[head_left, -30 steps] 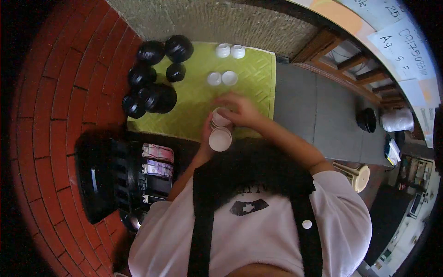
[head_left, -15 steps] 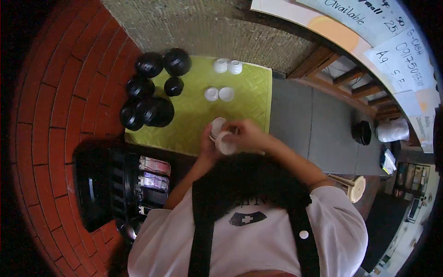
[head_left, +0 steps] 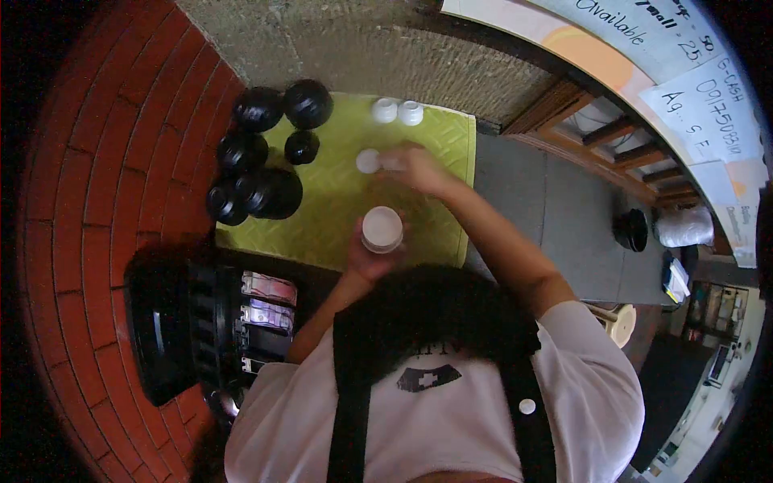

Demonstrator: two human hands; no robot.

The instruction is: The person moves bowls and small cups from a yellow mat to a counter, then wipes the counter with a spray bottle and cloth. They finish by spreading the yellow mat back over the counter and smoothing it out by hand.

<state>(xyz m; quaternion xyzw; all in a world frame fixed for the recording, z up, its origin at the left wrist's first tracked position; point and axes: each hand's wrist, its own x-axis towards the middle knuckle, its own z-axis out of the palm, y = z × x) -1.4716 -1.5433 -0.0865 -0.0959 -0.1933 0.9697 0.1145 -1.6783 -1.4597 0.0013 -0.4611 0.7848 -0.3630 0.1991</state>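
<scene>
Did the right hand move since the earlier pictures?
Yes! The right hand was by the white stack in the left hand. Now it's farther across the green mat, closer to the rough wall.

left hand [head_left: 377, 251] cupped near torso; right hand [head_left: 415, 167] reaches forward.

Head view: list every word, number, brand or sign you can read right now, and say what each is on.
"Available": upper handwritten sheet
"Small", "25", "50": same sheet
"G-CASH": handwritten sheet below it
"0917508", last digits unclear: that sheet
"Ag", "S", "F": that sheet
White cross: dark badge on the shirt; letters above it unreadable
Banknotes, printed sheet: too small or blurred
</scene>
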